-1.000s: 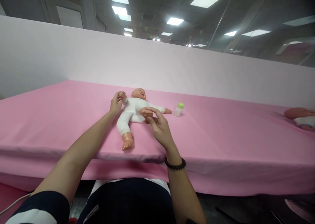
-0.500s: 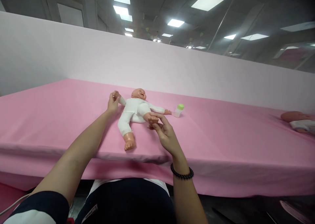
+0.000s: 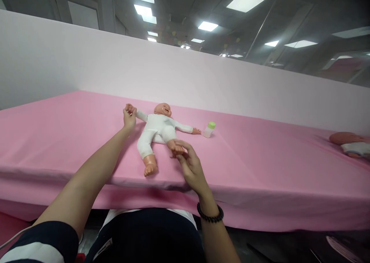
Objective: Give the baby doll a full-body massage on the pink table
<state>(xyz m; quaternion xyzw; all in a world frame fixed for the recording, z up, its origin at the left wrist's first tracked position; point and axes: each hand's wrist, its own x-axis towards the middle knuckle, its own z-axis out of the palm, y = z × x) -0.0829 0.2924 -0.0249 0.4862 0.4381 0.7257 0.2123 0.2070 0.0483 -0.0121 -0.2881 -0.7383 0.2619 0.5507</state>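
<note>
A baby doll with a white cloth body lies on its back on the pink-covered table, head toward the wall. My left hand is closed around the doll's hand on the left, holding that arm out sideways. Fingers and thumb of my right hand grip the doll's foot on the right, just above the cloth. The doll's other foot rests near the table's front edge. Beside its outstretched hand on the right stands a small clear bottle with a green cap, tilted in view.
A second doll lies at the far right of the table. Behind the table runs a low white wall with glass above it. The pink cloth hangs over the front edge, close to my body.
My left hand has drawn the doll's arm outward to the left. My right hand has brought the held foot lower and slightly toward me, straightening that leg.
</note>
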